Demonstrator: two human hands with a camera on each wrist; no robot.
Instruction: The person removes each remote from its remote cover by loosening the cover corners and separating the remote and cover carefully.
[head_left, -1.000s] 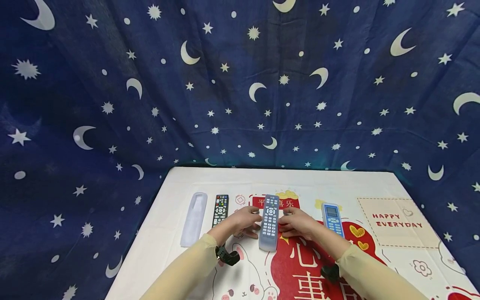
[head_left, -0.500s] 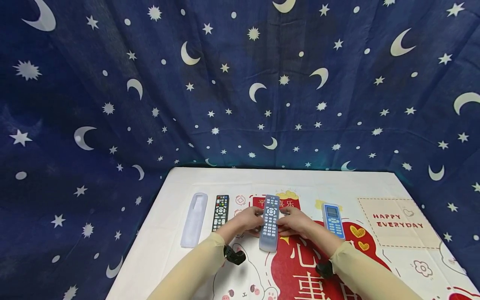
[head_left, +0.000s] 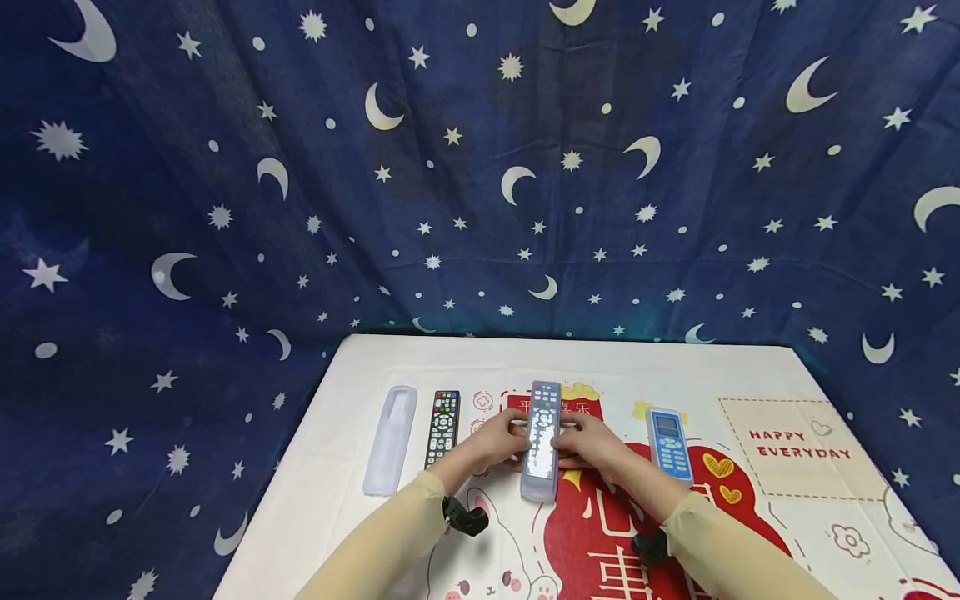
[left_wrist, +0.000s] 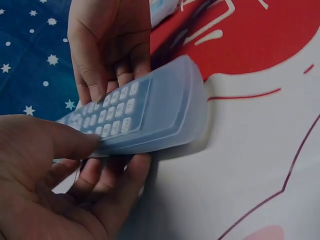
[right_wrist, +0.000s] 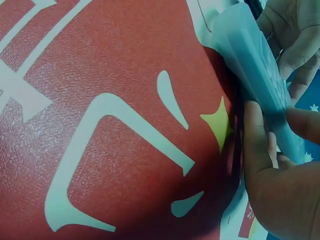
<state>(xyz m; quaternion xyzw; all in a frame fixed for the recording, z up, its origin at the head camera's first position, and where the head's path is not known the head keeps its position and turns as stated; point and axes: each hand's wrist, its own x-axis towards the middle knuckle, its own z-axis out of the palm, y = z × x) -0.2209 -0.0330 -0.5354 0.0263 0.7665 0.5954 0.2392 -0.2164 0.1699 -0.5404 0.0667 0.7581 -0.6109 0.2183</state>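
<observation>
A grey remote control (head_left: 543, 433) in a translucent pale cover (left_wrist: 187, 105) is at the middle of the table, between the two hands. My left hand (head_left: 495, 440) grips its left edge, thumb on the top face and fingers curled underneath. On the opposite edge, my right hand (head_left: 592, 443) holds it the same way, as the right wrist view shows with the thumb over the rim. The remote is tilted, its far end raised, and light glares off the keys in the head view. Both hands' fingers are partly hidden beneath it.
Left of the hands lie an empty translucent cover (head_left: 390, 440) and a black remote control (head_left: 443, 425) with coloured buttons. A blue-and-white remote control (head_left: 670, 443) lies to the right. The table (head_left: 450, 358) has a printed cloth; a starry curtain (head_left: 480, 167) hangs behind.
Both hands closed in on the covered remote from its two sides and took hold of it. Since then its far end has lifted and tilted, and glare now covers its keys.
</observation>
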